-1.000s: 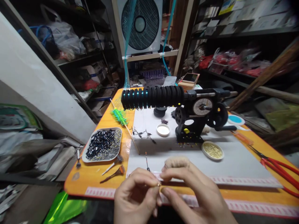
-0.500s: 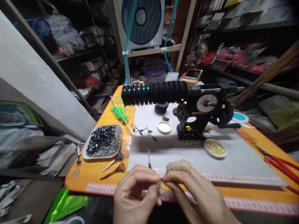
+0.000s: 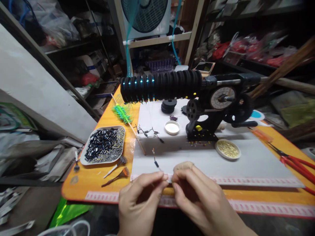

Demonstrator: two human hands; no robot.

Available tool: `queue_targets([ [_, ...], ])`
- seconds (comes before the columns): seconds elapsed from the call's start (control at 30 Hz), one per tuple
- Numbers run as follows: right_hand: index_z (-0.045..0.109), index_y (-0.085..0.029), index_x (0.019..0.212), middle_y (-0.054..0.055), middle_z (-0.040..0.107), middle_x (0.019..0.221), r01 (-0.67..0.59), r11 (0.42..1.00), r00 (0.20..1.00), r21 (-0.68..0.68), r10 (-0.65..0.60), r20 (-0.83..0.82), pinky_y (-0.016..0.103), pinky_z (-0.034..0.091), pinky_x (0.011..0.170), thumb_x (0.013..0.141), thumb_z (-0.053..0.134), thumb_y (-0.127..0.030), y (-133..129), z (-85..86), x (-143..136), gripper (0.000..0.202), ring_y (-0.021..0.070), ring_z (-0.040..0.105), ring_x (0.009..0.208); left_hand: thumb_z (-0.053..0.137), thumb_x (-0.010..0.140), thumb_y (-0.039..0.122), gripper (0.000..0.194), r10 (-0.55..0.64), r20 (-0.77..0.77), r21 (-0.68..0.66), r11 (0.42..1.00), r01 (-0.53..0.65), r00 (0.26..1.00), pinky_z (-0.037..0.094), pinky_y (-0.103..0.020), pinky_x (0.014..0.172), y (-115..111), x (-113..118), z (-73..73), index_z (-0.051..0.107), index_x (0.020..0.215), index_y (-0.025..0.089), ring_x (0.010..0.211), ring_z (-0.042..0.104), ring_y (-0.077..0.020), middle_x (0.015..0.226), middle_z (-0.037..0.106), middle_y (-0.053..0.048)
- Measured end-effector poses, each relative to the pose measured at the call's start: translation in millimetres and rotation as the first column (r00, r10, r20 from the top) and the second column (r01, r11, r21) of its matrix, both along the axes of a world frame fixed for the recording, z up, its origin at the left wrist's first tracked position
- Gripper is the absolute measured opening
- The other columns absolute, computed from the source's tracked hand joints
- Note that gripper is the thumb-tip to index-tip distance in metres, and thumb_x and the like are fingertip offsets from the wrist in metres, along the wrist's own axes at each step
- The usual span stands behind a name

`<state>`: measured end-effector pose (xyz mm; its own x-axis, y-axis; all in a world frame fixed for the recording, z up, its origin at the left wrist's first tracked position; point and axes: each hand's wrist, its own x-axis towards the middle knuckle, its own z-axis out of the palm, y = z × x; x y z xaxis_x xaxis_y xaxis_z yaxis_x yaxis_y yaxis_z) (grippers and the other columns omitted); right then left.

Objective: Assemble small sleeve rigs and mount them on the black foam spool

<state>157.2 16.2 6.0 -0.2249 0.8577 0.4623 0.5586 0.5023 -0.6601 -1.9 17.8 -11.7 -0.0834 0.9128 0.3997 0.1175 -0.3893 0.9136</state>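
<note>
Near the table's front edge, my left hand (image 3: 144,196) pinches the lower end of a thin wire piece (image 3: 156,163) that carries a small black part and has an orange tip. My right hand (image 3: 199,193) is closed just to its right, thumb against forefinger, a small gap between the two hands; what its fingertips hold is too small to name. A beige wrap covers one of its fingers. Similar dark wired pieces (image 3: 146,132) hang below the black ribbed roller (image 3: 161,86) of a hand-cranked device.
A square tray (image 3: 83,156) of dark and silver pieces stands left, near brushes (image 3: 121,177) and a green bristly stick (image 3: 123,114). White dish (image 3: 172,127), dish of golden bits (image 3: 227,149) and red-handled scissors (image 3: 299,165) lie ahead and right.
The view has tipped downward and shifted slightly. My fingertips have moved a little apart, and the wire piece now leans toward my left fingertips instead of standing nearly upright.
</note>
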Motion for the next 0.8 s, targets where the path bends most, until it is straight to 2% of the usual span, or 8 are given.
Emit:
queue_targets([
  [0.13,0.052,-0.018,0.087,0.003,0.055,0.079,0.016,1.0,1.0,-0.004,-0.016,0.025,0.026,0.048,0.061,0.086,0.048,-0.004,0.5,-0.9,2.3,0.015,0.0152,0.058,0.071,0.068,0.079,-0.001,0.028,-0.1,-0.317,0.176,0.971,0.162,0.943,0.058,-0.021,0.076,7.5,-12.2,1.0,0.072,0.096,0.021,0.08,0.072,-0.0133,0.09,0.078,-0.001],
  [0.27,0.052,-0.017,0.086,0.004,0.055,0.079,0.034,0.998,0.996,0.046,-0.038,0.087,0.028,0.046,0.062,0.086,0.048,-0.003,1.6,-5.9,2.9,0.015,0.0167,0.057,0.073,0.065,0.081,-0.003,0.026,-0.043,-0.52,0.259,0.943,0.206,0.853,0.052,-0.028,0.074,15.6,-19.5,2.9,0.066,0.098,0.016,0.081,0.06,-0.0153,0.084,0.073,-0.003],
  [0.4,0.053,-0.017,0.085,0.005,0.056,0.079,0.029,0.995,0.989,0.09,-0.042,0.14,0.03,0.045,0.064,0.086,0.049,-0.002,5.8,-10.3,-4.3,0.015,0.0182,0.055,0.073,0.063,0.083,0.0,0.019,-0.007,-0.603,0.194,0.969,0.155,0.798,0.047,-0.032,0.079,18.1,-26.8,9.8,0.064,0.09,0.017,0.087,0.052,-0.0179,0.084,0.066,-0.004],
  [0.6,0.053,-0.016,0.084,0.005,0.056,0.078,0.015,0.992,0.984,0.122,-0.037,0.175,0.032,0.043,0.064,0.086,0.051,-0.003,12.9,-14.6,-28.7,0.014,0.0197,0.053,0.073,0.058,0.079,0.0,0.02,-0.057,-0.667,-0.012,0.998,0.066,0.743,0.04,-0.037,0.088,20.7,-47.6,19.6,0.061,0.081,0.019,0.103,0.045,-0.0222,0.1,0.053,-0.005],
  [0.7,0.053,-0.016,0.08,0.004,0.054,0.075,0.01,0.992,0.976,0.128,-0.038,0.216,0.032,0.041,0.062,0.086,0.051,-0.004,16.6,-16.4,-40.6,0.014,0.0195,0.051,0.069,0.057,0.078,0.0,0.019,-0.058,-0.694,-0.046,0.998,0.036,0.718,0.038,-0.037,0.088,23.8,-56.3,20.4,0.059,0.08,0.019,0.101,0.044,-0.0224,0.098,0.051,-0.004],
  [0.8,0.053,-0.017,0.079,0.003,0.052,0.073,-0.011,0.992,0.972,0.123,-0.019,0.235,0.032,0.038,0.061,0.087,0.05,-0.006,20.7,-17.6,-47.4,0.014,0.019,0.05,0.068,0.057,0.078,0.001,0.019,-0.098,-0.677,-0.105,0.994,0.037,0.729,0.038,-0.035,0.087,27.1,-62.4,20.7,0.057,0.079,0.02,0.099,0.044,-0.0212,0.094,0.049,-0.003],
])
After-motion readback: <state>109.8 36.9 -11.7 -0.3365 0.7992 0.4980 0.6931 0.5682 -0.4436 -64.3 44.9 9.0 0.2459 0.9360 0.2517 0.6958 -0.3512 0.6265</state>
